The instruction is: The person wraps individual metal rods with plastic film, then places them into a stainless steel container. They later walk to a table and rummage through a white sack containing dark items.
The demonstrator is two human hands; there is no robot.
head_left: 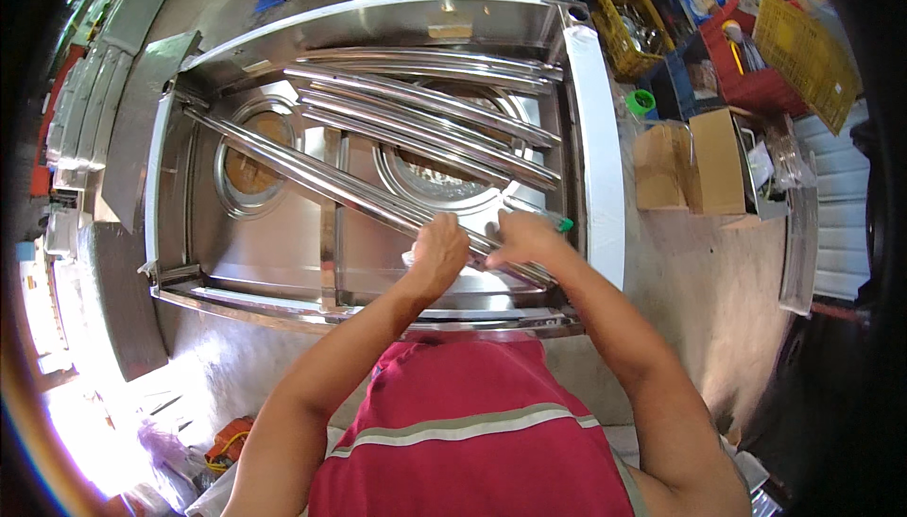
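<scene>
Shiny metal tubes (312, 172) lie diagonally in a large stainless steel frame (605, 139), running from its far left corner toward the near right. My left hand (439, 251) is closed over the near right part of these tubes, with a bit of white material (408, 258) showing beside it. To its right, my right hand (529, 237) is curled with the fingers bent down by the same tubes. Whatever either hand grips is hidden by the fingers. A small green-ended tool or piece (564, 224) lies right beside my right hand.
More metal tubes (425, 120) lie across the frame's far half, above panels with round openings (255, 163). An open cardboard box (713, 163) and yellow crates (628, 31) stand to the right. Stacked metal parts (85, 111) are at the left.
</scene>
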